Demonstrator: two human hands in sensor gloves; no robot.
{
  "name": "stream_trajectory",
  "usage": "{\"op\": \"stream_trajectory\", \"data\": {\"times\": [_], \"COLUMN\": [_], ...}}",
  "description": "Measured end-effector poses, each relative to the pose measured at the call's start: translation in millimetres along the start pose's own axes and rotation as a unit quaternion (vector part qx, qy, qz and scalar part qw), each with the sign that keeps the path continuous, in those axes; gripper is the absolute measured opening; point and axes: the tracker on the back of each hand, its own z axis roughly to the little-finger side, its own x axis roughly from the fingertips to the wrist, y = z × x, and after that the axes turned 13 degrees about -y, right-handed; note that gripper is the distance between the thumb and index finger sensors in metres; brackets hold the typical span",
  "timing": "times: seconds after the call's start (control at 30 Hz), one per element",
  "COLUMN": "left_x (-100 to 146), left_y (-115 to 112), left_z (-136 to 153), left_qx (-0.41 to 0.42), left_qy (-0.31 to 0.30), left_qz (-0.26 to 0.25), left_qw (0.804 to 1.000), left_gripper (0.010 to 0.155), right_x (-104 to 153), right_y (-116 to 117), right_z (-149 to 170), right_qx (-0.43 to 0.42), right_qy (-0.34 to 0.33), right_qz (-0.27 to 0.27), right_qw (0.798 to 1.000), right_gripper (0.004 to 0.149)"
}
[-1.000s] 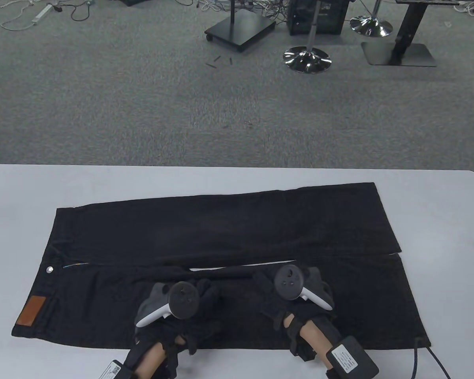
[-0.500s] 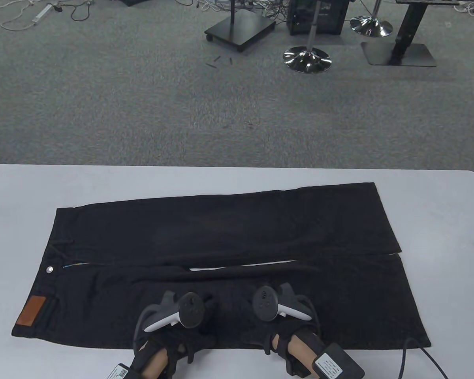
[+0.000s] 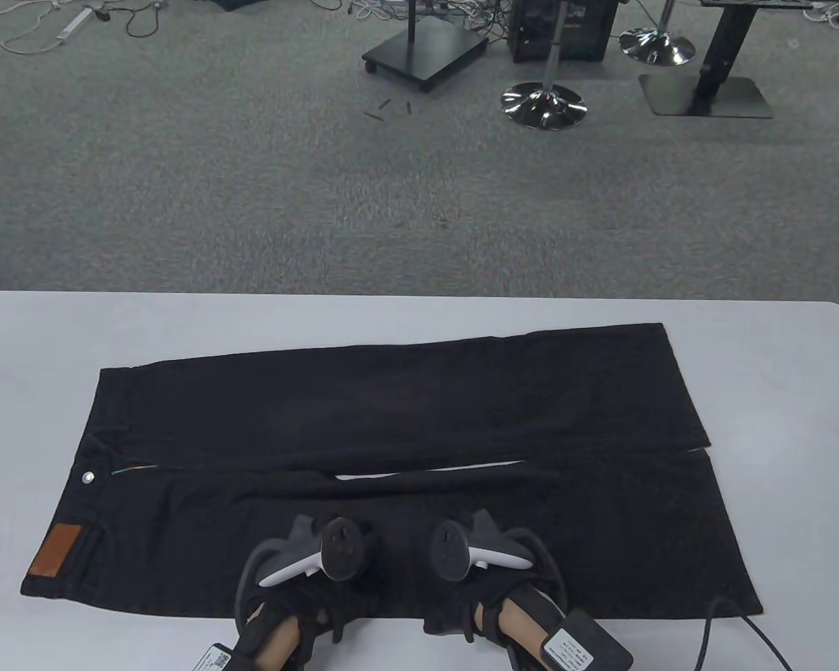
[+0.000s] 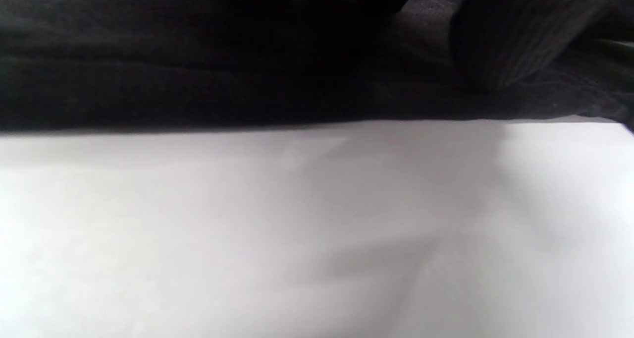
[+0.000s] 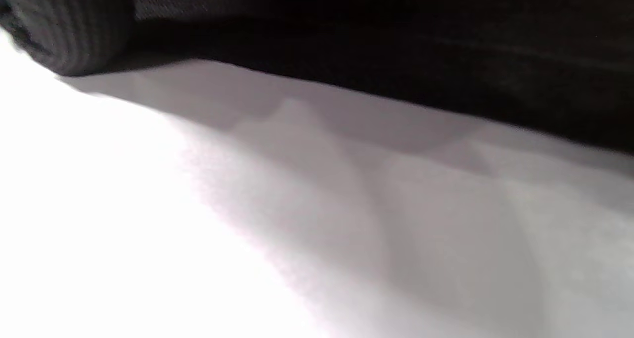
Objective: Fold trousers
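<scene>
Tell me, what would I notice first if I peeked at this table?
Big black trousers lie spread flat across the white table, waist at the left with a brown patch and a silver button. Two gloved hands, the left hand and the right hand, sit side by side at the trousers' near edge.

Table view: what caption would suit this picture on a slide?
Two gloved hands, left hand and right hand, at the near edge of black trousers spread flat.

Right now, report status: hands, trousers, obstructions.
Left hand and right hand both at near hem, grip unclear. Trousers flat, unfolded, legs spread on table. Nothing in the way.
</scene>
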Motion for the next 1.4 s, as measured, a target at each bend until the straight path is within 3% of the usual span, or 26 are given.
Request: {"op": "stream_trajectory", "data": {"times": [0.27,0.47,0.57,0.87,1.07,1.23,1.4], "left_x": [4,3,3,1,1,0,-1], "left_y": [5,-2,-2,1,2,-1,0], "left_z": [4,-6,-7,-12,-7,-12,-15], "left_qx": [0.046,-0.026,-0.020,-0.046,-0.011,-0.042,-0.064], "left_qy": [-0.011,0.000,0.001,0.024,0.019,0.020,0.027], "left_qz": [-0.007,0.020,0.018,-0.020,-0.029,-0.007,-0.033], "left_qw": [0.999,0.999,1.000,0.998,0.999,0.999,0.997], "left_gripper": [0.086,0.094,0.094,0.076,0.074,0.085,0.076], "right_x": [0,1,1,-3,-1,-1,-2], "right_y": [-2,-2,-2,2,-2,-6,-8], "right_z": [3,1,0,-8,-14,-15,-14], "right_qx": [-0.020,-0.014,-0.007,0.012,0.025,0.036,0.032], "right_qy": [0.004,0.011,0.013,0.029,0.035,0.036,0.037], "right_qz": [0.024,0.031,0.038,0.004,0.087,0.108,0.113], "right_qw": [0.999,0.999,0.999,0.999,0.995,0.993,0.992], "right_gripper": [0.077,0.076,0.075,0.084,0.069,0.064,0.061]}}
